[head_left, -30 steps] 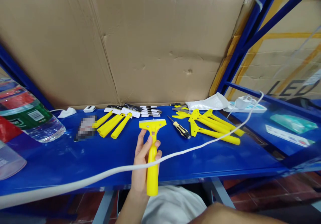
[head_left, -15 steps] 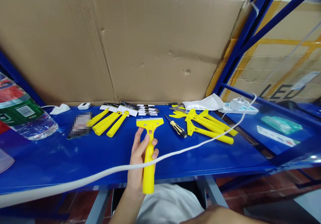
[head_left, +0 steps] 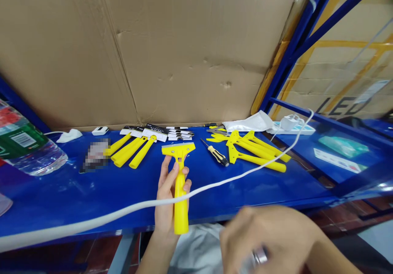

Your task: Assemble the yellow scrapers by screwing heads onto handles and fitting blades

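Observation:
My left hand [head_left: 167,188] is closed round the handle of a yellow scraper [head_left: 181,208], held upright over the front of the blue table with its wide head and thin metal blade on top. Low at the right, my right hand [head_left: 260,237] is curled and smeared by motion. A shiny, silvery thing [head_left: 260,254] shows at its fingers, too blurred to name. Behind the scraper lies a screwdriver [head_left: 218,154] with a cream and black handle. Several yellow scraper bodies [head_left: 258,155] lie in a heap to its right.
Scrapers with black-and-white cards [head_left: 143,153] lie at left, beside a stack of cards [head_left: 180,133]. A water bottle [head_left: 29,143] stands far left. The white cable [head_left: 233,180] crosses in front of my left hand. A power strip [head_left: 302,128] and white packet [head_left: 248,122] are back right.
My right hand has risen into view from the bottom edge, with the silvery thing at its fingers. My left hand still holds the scraper, almost unmoved. The view has shifted slightly.

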A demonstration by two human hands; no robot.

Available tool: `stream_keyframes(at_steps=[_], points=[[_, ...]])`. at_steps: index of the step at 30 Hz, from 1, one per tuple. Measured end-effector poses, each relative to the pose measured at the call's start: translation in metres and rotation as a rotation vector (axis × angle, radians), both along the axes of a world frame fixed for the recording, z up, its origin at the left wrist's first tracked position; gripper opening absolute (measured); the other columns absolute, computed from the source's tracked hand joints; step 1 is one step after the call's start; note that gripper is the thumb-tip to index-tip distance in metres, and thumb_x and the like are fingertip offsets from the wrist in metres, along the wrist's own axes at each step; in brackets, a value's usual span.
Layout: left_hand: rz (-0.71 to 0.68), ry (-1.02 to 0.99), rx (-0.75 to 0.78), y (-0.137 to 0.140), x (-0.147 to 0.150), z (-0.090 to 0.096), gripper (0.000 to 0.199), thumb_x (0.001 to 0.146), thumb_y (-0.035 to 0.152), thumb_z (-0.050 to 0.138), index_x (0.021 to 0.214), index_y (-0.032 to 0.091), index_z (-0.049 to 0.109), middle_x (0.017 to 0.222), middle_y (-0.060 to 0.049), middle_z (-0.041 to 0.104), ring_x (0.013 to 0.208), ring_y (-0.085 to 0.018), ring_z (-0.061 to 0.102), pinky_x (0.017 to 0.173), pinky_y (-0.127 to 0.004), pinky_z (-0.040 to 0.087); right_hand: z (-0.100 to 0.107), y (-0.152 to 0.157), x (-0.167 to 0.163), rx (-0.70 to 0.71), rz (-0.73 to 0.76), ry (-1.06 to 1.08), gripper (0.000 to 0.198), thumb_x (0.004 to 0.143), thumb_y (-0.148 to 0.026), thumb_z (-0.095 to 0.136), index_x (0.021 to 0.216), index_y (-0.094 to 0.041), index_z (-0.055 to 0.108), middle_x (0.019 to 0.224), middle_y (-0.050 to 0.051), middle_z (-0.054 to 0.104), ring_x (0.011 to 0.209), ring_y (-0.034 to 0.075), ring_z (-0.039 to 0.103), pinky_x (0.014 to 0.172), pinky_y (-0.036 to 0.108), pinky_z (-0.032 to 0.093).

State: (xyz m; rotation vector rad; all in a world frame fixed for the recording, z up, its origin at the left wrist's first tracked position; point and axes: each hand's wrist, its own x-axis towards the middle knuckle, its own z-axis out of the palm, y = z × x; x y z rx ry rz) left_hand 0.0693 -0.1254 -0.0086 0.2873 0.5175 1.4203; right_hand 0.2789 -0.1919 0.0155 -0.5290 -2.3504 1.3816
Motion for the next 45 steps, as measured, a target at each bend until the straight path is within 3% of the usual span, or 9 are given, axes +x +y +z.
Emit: stream_keyframes(at_steps=[3,7,10,17,21,24,30,36,45], points=[[0.003,0.012,0.002,0.002,0.002,0.0,0.049,0.099,0.015,0.077,0.143,0.031,0.063,0.125,-0.008,0.072,0.079,-0.009,0.07,0.056,-0.012,0.053,0.008,0.022,0.023,0.379,-0.582,-0.204,0.031,0.115,-0.044,0.057,0.128,-0.027,0.08,0.123,0.01,0.081,0.115,0.026,0.08,0.109,0.042,0.063],[0.019,0.056,-0.017,0.005,0.006,0.0,0.058,0.095,0.016,0.081,0.148,0.032,0.062,0.122,-0.007,0.074,0.078,-0.01,0.072,0.057,-0.014,0.055,-0.013,0.054,0.045,0.678,-0.89,-0.332,0.05,0.113,-0.043,0.057,0.161,-0.03,0.058,0.155,0.015,0.064,0.145,0.036,0.066,0.125,0.061,0.053],[0.009,0.091,-0.003,0.005,0.008,0.0,0.063,0.095,0.018,0.082,0.151,0.034,0.06,0.123,-0.007,0.074,0.076,-0.01,0.071,0.058,-0.015,0.055,-0.029,0.073,0.051,0.722,-0.844,-0.413,0.054,0.114,-0.04,0.055,0.167,-0.03,0.053,0.162,0.016,0.06,0.144,0.037,0.067,0.122,0.058,0.057],[0.013,0.102,0.005,0.004,0.007,0.0,0.056,0.097,0.018,0.081,0.147,0.032,0.061,0.123,-0.008,0.074,0.076,-0.009,0.07,0.055,-0.013,0.052,-0.037,0.102,0.051,0.8,-0.819,-0.417,0.037,0.112,-0.026,0.054,0.142,-0.027,0.075,0.13,0.014,0.078,0.113,0.034,0.082,0.103,0.054,0.068],[0.033,0.096,0.0,0.004,0.007,0.0,0.051,0.099,0.016,0.078,0.145,0.031,0.061,0.125,-0.009,0.073,0.078,-0.009,0.07,0.055,-0.012,0.051,-0.002,0.112,0.054,0.965,-0.888,-0.236,0.028,0.112,-0.026,0.054,0.13,-0.02,0.075,0.129,0.017,0.077,0.117,0.032,0.08,0.105,0.048,0.065],[0.017,0.071,0.011,0.004,0.008,0.0,0.051,0.101,0.014,0.075,0.147,0.031,0.059,0.129,-0.011,0.072,0.08,-0.009,0.071,0.054,-0.012,0.051,0.036,0.125,0.059,1.01,-0.987,-0.065,0.024,0.111,-0.03,0.057,0.128,-0.019,0.069,0.108,0.011,0.078,0.092,0.025,0.079,0.09,0.043,0.067],[0.029,0.038,0.004,0.001,0.006,0.001,0.053,0.102,0.012,0.071,0.15,0.029,0.057,0.134,-0.013,0.072,0.08,-0.011,0.072,0.053,-0.014,0.051,0.078,0.167,0.052,0.977,-1.036,0.556,0.039,0.11,-0.062,0.06,0.134,-0.03,0.06,0.106,0.004,0.071,0.096,0.021,0.078,0.089,0.039,0.072],[0.041,0.066,-0.014,-0.001,0.004,-0.001,0.054,0.099,0.016,0.079,0.148,0.03,0.061,0.131,-0.012,0.072,0.083,-0.011,0.072,0.056,-0.014,0.054,0.067,0.168,0.023,1.005,-0.956,0.792,0.04,0.11,-0.06,0.063,0.143,-0.038,0.057,0.113,0.004,0.075,0.114,0.027,0.081,0.104,0.053,0.071],[0.005,0.074,0.041,0.002,0.0,-0.011,0.065,0.093,0.021,0.086,0.151,0.035,0.059,0.128,-0.008,0.072,0.077,-0.009,0.069,0.055,-0.013,0.05,0.041,0.156,0.013,1.088,-0.937,0.805,0.044,0.109,-0.051,0.067,0.15,-0.038,0.058,0.111,0.005,0.073,0.115,0.031,0.082,0.096,0.052,0.074]])
